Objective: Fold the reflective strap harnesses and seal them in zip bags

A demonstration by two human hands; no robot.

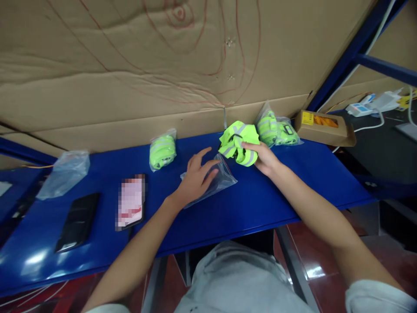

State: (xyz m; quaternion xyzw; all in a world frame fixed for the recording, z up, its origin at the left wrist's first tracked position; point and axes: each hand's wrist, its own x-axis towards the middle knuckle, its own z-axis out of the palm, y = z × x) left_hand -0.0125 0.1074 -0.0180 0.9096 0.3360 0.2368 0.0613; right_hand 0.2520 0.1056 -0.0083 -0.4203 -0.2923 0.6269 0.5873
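Note:
My right hand (264,157) grips a bunched-up neon-yellow reflective vest (240,143) with grey bands and black trim, held above the blue table. Just left of it, my left hand (196,178) has its fingers spread and holds nothing. Under that hand lies a clear plastic bag (219,184), flat on the tabletop; whether the fingers touch it I cannot tell. Similar yellow bundles sit in clear bags: a bagged bundle (163,151) to the left, and two more (267,128) behind my right hand.
Cardboard (130,65) lines the back of the blue table (208,226). Leftward lie a phone with a blurred screen (131,202), a black wallet-like item (78,221) and a crumpled clear bag (67,171). An open brown box (322,128) stands at the right end, near white cables.

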